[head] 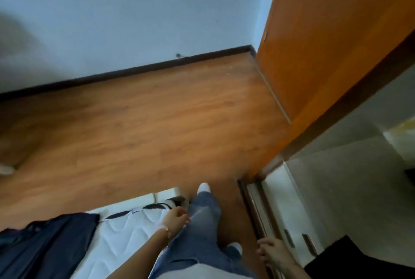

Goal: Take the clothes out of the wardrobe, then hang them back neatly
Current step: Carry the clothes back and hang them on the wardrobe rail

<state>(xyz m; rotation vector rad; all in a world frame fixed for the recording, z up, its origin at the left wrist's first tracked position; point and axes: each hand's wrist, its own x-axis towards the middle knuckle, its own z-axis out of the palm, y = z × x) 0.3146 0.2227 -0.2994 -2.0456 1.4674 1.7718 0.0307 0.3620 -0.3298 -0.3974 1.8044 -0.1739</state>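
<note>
While the head camera tilts down at the floor, both hands show low in the frame.

Left hand: left hand hangs with fingers loosely curled, holding nothing, over the bed's right edge and against the jeans leg; a bracelet sits on the wrist.
Right hand: right hand has fingers half bent and spread, empty, just beside the wardrobe's bottom rail.
Clothes: a dark navy garment lies on the bed toward its left edge, well apart from the left hand and farther still from the right.
Bed: white quilted cover, its corner near the front foot.
Wardrobe: wardrobe stands open at the right, pale inside; a black mass in its lower corner is too blurred to name.
Door: orange-brown door stands above the opening.
Floor: wooden floor runs between bed and wall.
</note>
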